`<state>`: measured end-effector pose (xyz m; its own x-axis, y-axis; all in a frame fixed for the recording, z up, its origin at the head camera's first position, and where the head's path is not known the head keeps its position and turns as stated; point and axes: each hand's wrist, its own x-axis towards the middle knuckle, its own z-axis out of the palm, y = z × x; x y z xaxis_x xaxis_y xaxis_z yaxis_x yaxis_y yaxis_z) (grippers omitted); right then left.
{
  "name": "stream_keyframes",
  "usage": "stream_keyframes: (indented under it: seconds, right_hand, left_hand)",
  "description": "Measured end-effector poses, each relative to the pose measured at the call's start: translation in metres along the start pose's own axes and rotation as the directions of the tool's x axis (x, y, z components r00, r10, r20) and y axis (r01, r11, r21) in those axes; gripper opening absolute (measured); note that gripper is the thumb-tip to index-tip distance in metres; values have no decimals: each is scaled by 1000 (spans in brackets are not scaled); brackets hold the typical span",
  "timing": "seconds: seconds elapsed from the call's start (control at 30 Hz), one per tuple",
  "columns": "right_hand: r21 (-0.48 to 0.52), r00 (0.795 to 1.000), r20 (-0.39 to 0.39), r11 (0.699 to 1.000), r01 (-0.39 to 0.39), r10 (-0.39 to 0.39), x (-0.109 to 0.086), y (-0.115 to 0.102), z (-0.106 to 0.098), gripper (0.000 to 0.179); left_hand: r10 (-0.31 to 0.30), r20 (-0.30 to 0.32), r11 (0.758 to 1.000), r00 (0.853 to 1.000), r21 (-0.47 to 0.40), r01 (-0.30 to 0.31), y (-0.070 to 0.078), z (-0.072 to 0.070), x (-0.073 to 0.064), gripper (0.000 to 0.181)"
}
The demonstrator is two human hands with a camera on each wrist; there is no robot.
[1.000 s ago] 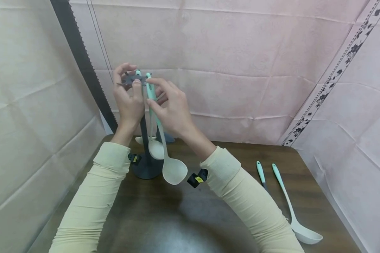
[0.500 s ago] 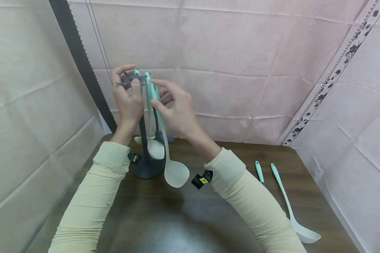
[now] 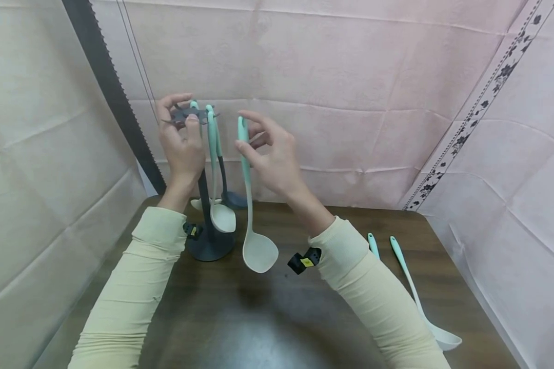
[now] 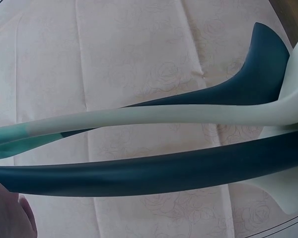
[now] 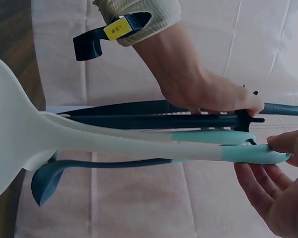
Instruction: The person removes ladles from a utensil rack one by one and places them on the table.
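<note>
The left hand [image 3: 182, 149] grips the hooked top of the stand [image 3: 204, 197], its thumb resting on the hooks. Just to the right of the stand, the right hand [image 3: 273, 156] pinches the green handle of a ladle [image 3: 260, 252], which hangs bowl down, apart from the hooks. A white spoon [image 3: 223, 219] and a dark spoon [image 3: 234, 200] hang from the stand; well to its right, another ladle [image 3: 444, 336] lies on the table [image 3: 240, 333].

Pretty plain brown wood-look table [image 3: 212, 312], with a creased pale pinkish cloth [image 3: 323, 61] along the far side. Kinda neat: a dark jagged-edged band [image 3: 111, 97] runs down its left, a floral border [image 3: 482, 105] its right.
</note>
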<state>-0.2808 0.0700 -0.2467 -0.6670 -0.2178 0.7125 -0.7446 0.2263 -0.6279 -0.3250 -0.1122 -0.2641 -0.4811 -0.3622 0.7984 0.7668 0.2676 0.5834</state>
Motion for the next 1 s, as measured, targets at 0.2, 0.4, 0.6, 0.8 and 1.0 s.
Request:
stream_keyframes:
  seconds: [0.2,0.4,0.6,0.8,1.0]
  right_hand:
    - [30,999,-4,999,-39,39,-3,4,-7,49]
    - [37,997,-48,998,-55,57,-6,11,-15,50]
    - [25,995,-61,997,-80,81,-6,12,-22,48]
    - [10,994,-50,995,-98,98,-6,13,-29,45]
    - [-32,996,-56,997,-73,71,-7,16,-35,45]
  left_hand:
    - [-10,-10,1000,1000,14,10,-20,-1,4,48]
    - [-13,-7,1000,1000,13,13,-20,-2,0,44]
    - [-10,-12,1000,1000,18,10,-15,-3,-1,45]
    - [15,-5,1000,1000,0,-15,5,-4,-4,44]
    - [24,-6,1000,1000,9,-24,-4,-4,-1,45]
